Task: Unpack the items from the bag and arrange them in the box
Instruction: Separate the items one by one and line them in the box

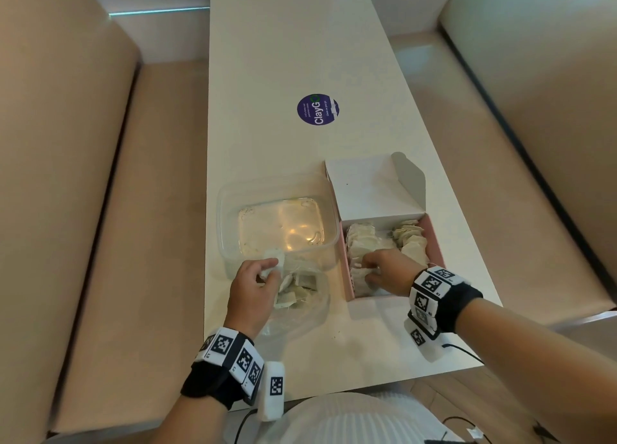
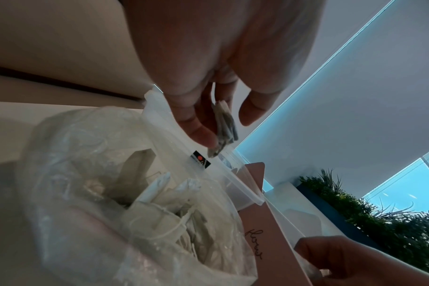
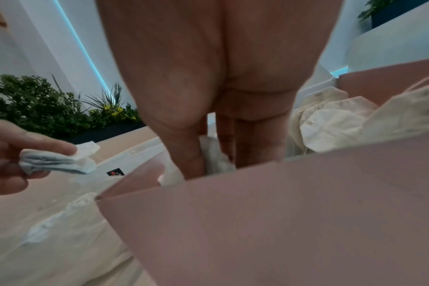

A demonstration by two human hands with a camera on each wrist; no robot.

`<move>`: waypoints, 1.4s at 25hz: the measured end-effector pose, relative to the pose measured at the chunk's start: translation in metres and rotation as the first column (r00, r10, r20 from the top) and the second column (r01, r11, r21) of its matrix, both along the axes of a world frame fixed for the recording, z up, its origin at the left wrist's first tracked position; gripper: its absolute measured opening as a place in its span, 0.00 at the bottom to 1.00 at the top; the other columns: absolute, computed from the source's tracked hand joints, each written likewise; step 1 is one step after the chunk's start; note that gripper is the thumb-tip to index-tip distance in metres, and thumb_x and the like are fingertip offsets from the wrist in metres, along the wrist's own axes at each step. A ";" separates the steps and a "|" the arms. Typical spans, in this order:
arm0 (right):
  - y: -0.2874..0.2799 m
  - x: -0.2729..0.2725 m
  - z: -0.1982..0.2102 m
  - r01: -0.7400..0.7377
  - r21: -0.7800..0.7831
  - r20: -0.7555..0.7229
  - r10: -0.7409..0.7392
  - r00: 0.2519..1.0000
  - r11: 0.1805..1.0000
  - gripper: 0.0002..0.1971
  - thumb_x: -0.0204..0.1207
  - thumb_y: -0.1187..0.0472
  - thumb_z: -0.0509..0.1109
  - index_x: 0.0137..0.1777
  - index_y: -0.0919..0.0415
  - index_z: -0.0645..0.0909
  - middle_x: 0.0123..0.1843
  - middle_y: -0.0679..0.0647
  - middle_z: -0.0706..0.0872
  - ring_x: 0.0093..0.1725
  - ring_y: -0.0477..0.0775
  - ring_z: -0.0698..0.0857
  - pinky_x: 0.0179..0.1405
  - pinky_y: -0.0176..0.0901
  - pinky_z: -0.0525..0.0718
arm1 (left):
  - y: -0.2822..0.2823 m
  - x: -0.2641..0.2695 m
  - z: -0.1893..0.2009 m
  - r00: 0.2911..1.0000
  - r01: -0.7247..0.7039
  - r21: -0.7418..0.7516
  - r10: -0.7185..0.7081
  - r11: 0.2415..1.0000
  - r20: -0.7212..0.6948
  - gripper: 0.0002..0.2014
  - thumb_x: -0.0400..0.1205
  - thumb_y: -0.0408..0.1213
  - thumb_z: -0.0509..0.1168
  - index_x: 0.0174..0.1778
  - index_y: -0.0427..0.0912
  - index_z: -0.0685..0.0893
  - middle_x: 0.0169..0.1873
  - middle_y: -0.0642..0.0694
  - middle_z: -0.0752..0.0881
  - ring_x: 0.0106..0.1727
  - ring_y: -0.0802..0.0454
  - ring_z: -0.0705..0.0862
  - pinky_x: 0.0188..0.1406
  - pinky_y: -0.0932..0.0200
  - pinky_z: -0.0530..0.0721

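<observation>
A clear plastic bag (image 1: 302, 298) with several tea bags lies on the table in front of me. Just above its mouth, my left hand (image 1: 267, 271) pinches a small stack of tea bags (image 2: 224, 123) between thumb and fingers. To the right stands the pink box (image 1: 435, 243), lid open, with two rows of tea bags inside. My right hand (image 1: 370, 268) reaches into the box's near left corner. Its thumb and fingers grip tea bags (image 3: 214, 156) low in the left row. The fingertips are hidden behind the pink box wall (image 3: 257, 212).
A clear plastic container (image 1: 227, 209) with crumbs on its bottom stands left of the box, just beyond the bag. A purple round sticker (image 1: 318, 109) is on the table farther away. Beige benches flank the narrow white table (image 1: 283, 59).
</observation>
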State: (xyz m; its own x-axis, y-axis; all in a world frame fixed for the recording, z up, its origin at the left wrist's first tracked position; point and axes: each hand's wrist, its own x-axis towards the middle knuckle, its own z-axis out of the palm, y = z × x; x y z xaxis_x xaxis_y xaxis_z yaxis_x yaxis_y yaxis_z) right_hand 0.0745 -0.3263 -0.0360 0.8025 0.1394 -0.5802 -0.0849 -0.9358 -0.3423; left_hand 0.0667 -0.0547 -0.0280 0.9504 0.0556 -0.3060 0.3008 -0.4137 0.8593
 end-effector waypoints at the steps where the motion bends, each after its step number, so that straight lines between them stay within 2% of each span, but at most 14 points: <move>1: -0.002 0.000 -0.001 -0.012 -0.017 -0.019 0.012 1.000 1.000 0.11 0.72 0.61 0.67 0.54 0.57 0.83 0.50 0.59 0.87 0.49 0.58 0.83 0.47 0.42 0.78 | 0.000 0.000 -0.001 1.000 0.030 0.006 -0.030 1.000 0.001 0.08 0.81 0.35 0.66 0.54 0.46 0.86 0.51 0.56 0.82 0.49 0.49 0.84 0.54 0.56 0.84; 5: -0.001 0.002 -0.002 -0.063 -0.098 -0.041 0.059 0.997 0.993 0.10 0.74 0.59 0.65 0.54 0.55 0.82 0.50 0.60 0.87 0.47 0.60 0.83 0.45 0.43 0.80 | 0.000 -0.005 -0.006 0.992 0.124 0.065 -0.125 0.990 0.015 0.06 0.80 0.34 0.69 0.48 0.49 0.87 0.48 0.55 0.84 0.48 0.56 0.83 0.45 0.73 0.77; 9: -0.004 0.003 0.016 -0.016 -0.077 0.021 0.018 1.000 0.997 0.17 0.72 0.53 0.70 0.61 0.52 0.77 0.55 0.49 0.81 0.53 0.54 0.81 0.55 0.45 0.80 | -0.001 -0.008 -0.003 0.988 0.156 0.027 -0.156 0.987 0.000 0.07 0.78 0.33 0.71 0.46 0.52 0.88 0.47 0.56 0.86 0.50 0.56 0.85 0.45 0.71 0.79; 12: 0.000 -0.004 0.046 0.135 0.266 0.227 -0.198 0.954 0.954 0.22 0.71 0.50 0.74 0.64 0.53 0.77 0.54 0.45 0.78 0.49 0.49 0.81 0.53 0.42 0.80 | -0.014 -0.006 0.015 0.976 0.218 -0.113 -0.214 0.969 0.047 0.11 0.76 0.31 0.73 0.43 0.55 0.88 0.46 0.55 0.88 0.48 0.60 0.86 0.46 0.67 0.83; 15: 0.018 -0.008 0.065 0.133 0.503 0.151 -0.238 0.959 0.854 0.24 0.73 0.49 0.72 0.68 0.54 0.77 0.58 0.46 0.83 0.49 0.48 0.84 0.50 0.41 0.84 | -0.036 -0.002 0.031 0.927 0.368 -0.172 -0.345 0.914 0.148 0.14 0.75 0.30 0.74 0.42 0.58 0.89 0.42 0.57 0.88 0.44 0.60 0.86 0.44 0.66 0.84; 18: 0.026 -0.010 0.064 0.115 0.535 0.125 -0.213 0.969 0.837 0.09 0.74 0.55 0.73 0.52 0.55 0.83 0.43 0.52 0.87 0.40 0.49 0.85 0.42 0.41 0.83 | -0.053 0.000 0.032 0.886 0.454 -0.162 -0.425 0.876 0.184 0.12 0.73 0.31 0.75 0.40 0.56 0.89 0.38 0.55 0.87 0.39 0.58 0.85 0.39 0.65 0.82; 20: 0.018 -0.010 0.068 0.175 0.572 0.070 -0.260 0.963 0.801 0.02 0.74 0.61 0.73 0.41 0.54 0.82 0.32 0.48 0.85 0.30 0.42 0.82 0.32 0.33 0.79 | -0.054 0.001 0.032 0.913 0.406 -0.190 -0.390 0.894 0.116 0.10 0.74 0.32 0.75 0.37 0.54 0.87 0.34 0.55 0.87 0.37 0.57 0.85 0.37 0.64 0.82; 22: -0.003 -0.013 0.067 0.206 0.512 0.064 -0.276 0.959 0.834 0.01 0.74 0.62 0.73 0.42 0.57 0.83 0.31 0.44 0.83 0.29 0.37 0.81 0.30 0.25 0.75 | -0.046 0.001 0.028 0.942 0.336 -0.155 -0.333 0.929 0.049 0.07 0.76 0.34 0.73 0.38 0.52 0.84 0.35 0.54 0.88 0.38 0.56 0.86 0.38 0.62 0.85; 24: -0.040 -0.017 0.061 0.228 0.298 0.179 -0.288 0.941 0.927 0.04 0.74 0.59 0.73 0.43 0.58 0.84 0.38 0.48 0.85 0.37 0.43 0.81 0.36 0.28 0.74 | -0.031 0.002 0.018 0.939 0.344 0.042 -0.342 0.938 -0.044 0.03 0.79 0.37 0.69 0.42 0.49 0.83 0.40 0.51 0.88 0.41 0.53 0.85 0.43 0.59 0.84; 25: -0.059 -0.020 0.060 0.248 0.182 0.208 -0.283 0.936 0.952 0.04 0.74 0.58 0.73 0.44 0.57 0.85 0.42 0.50 0.86 0.39 0.48 0.81 0.39 0.33 0.75 | -0.022 0.003 0.011 0.910 0.412 0.176 -0.395 0.894 -0.126 0.02 0.81 0.38 0.67 0.44 0.48 0.83 0.43 0.50 0.87 0.44 0.52 0.85 0.47 0.58 0.83; 27: -0.089 -0.025 0.063 0.276 0.046 0.172 -0.280 0.945 0.960 0.03 0.75 0.58 0.70 0.45 0.54 0.85 0.45 0.51 0.88 0.37 0.46 0.80 0.38 0.35 0.75 | -0.008 0.003 -0.006 0.816 0.578 0.360 -0.509 0.733 -0.273 0.07 0.83 0.39 0.62 0.52 0.48 0.84 0.54 0.49 0.86 0.55 0.51 0.83 0.56 0.57 0.79; 30: -0.102 -0.030 0.064 0.187 -0.093 0.076 -0.180 0.981 0.978 0.05 0.77 0.58 0.68 0.49 0.52 0.84 0.44 0.47 0.86 0.37 0.45 0.80 0.35 0.32 0.72 | 0.000 0.004 -0.025 0.745 0.667 0.365 -0.588 0.650 -0.315 0.13 0.84 0.39 0.59 0.62 0.52 0.83 0.65 0.54 0.80 0.67 0.53 0.78 0.65 0.59 0.74; 32: -0.095 -0.027 0.061 0.093 -0.127 0.023 -0.091 0.996 0.987 0.05 0.77 0.57 0.67 0.49 0.51 0.84 0.43 0.49 0.86 0.40 0.50 0.82 0.38 0.36 0.75 | -0.003 0.006 -0.031 0.740 0.673 0.360 -0.582 0.647 -0.337 0.14 0.84 0.41 0.58 0.62 0.57 0.82 0.67 0.56 0.76 0.68 0.54 0.77 0.66 0.57 0.75; 35: -0.082 -0.015 0.051 -0.016 -0.200 -0.052 0.005 0.999 0.980 0.07 0.77 0.57 0.65 0.52 0.51 0.82 0.45 0.54 0.84 0.44 0.56 0.82 0.42 0.42 0.77 | -0.007 0.008 -0.042 0.732 0.681 0.421 -0.551 0.599 -0.401 0.15 0.84 0.42 0.57 0.65 0.56 0.80 0.66 0.51 0.78 0.64 0.50 0.79 0.64 0.51 0.79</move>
State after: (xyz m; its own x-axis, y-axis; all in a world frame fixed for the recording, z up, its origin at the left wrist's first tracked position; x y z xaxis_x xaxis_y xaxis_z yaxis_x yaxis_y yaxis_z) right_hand 0.0598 -0.4085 0.0148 0.7702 0.0247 -0.6373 -0.0873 -0.9858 -0.1437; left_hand 0.0747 -0.0619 -0.0701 0.7309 -0.3126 -0.6066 -0.0546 -0.9129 0.4046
